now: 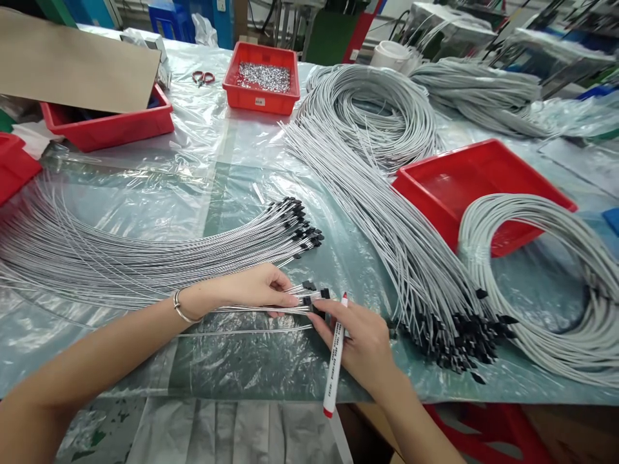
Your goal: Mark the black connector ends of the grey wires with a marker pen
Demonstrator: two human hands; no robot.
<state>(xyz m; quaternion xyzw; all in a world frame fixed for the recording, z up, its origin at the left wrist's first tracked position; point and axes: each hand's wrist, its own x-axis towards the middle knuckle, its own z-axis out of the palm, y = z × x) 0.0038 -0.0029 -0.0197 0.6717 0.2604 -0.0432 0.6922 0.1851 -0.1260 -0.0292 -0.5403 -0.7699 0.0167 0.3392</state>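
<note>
Near the table's front edge, my left hand (pixel 264 288) is closed around a few thin grey cables (pixel 290 309) just behind their black connectors (pixel 308 287). My right hand (pixel 360 341) meets it from the right, thumb and forefinger pinching a black connector (pixel 318 304) at the cable ends. A white marker with red ends (pixel 335 367) is tucked between the fingers of that same hand, slanting down over the table edge. Behind my left hand, a broad bundle of grey cables (pixel 193 254) curves in from the left, ending in a cluster of black connectors (pixel 300 225).
Another cable bundle (pixel 377 212) with black ends (pixel 459 338) lies to the right, beside coiled cables (pixel 488 222) and a red tray (pixel 449 183). At the back stand a red bin of small metal parts (pixel 261 103), red-handled snips (pixel 203 78) and a cardboard-covered red bin (pixel 120 129).
</note>
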